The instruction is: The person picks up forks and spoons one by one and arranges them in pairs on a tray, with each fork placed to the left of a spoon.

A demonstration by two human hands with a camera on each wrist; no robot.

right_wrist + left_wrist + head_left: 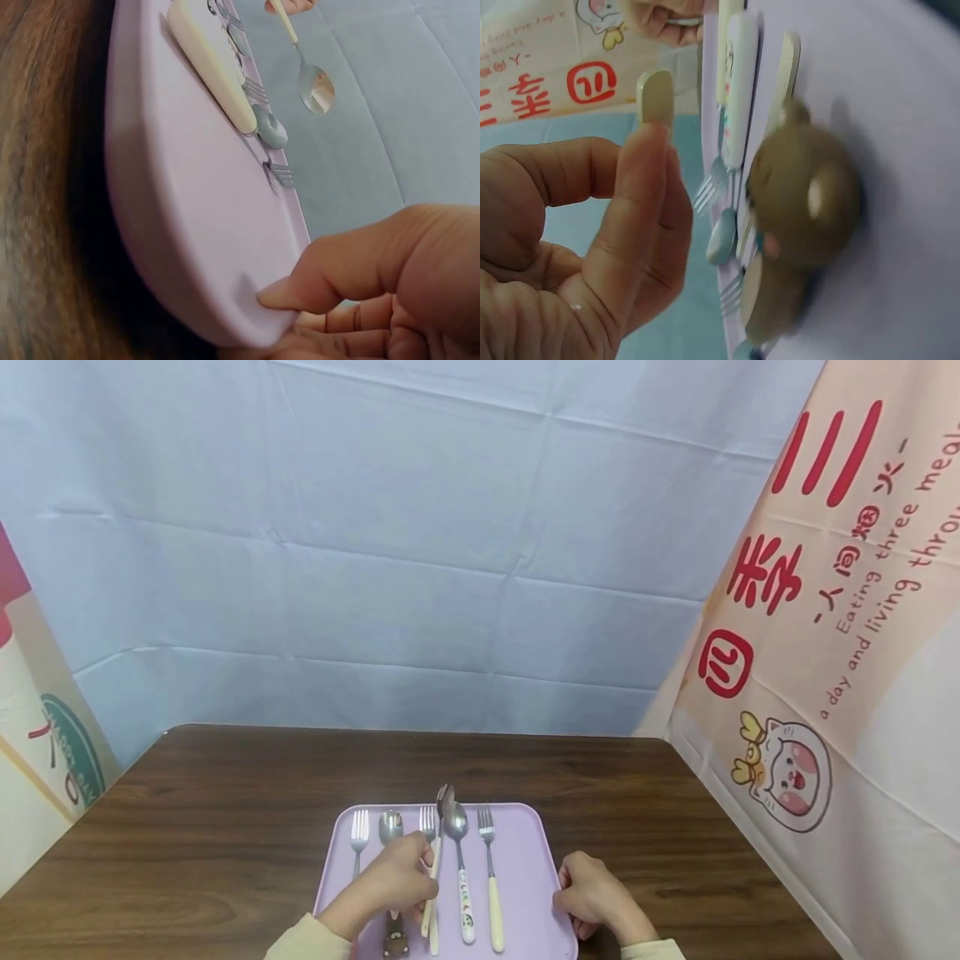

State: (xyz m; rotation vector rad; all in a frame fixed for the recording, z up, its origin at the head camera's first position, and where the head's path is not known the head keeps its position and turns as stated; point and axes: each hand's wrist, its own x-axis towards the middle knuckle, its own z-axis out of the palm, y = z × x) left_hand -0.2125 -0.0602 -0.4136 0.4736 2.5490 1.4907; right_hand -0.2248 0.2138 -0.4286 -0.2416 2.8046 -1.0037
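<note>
A lilac tray (528,860) lies on the table with cutlery side by side on it. Above it, my left hand (401,877) pinches a spoon (316,90) by its cream handle (656,101), and the spoon is lifted clear of the tray. Below the hand are a bear-handled spoon (802,195) and a fork (427,820) partly covered by the hand. Further right lie a spoon with a white patterned handle (466,906) and a pale-yellow-handled fork (495,914). My right hand (592,893) grips the tray's right rim, thumb on top and fingers beneath.
Another fork (360,831) lies at the tray's left side, its handle hidden by the left arm. Dark wood table (225,827) surrounds the tray. A pale blue cloth (390,568) hangs behind, and a printed cloth (787,693) hangs at the right.
</note>
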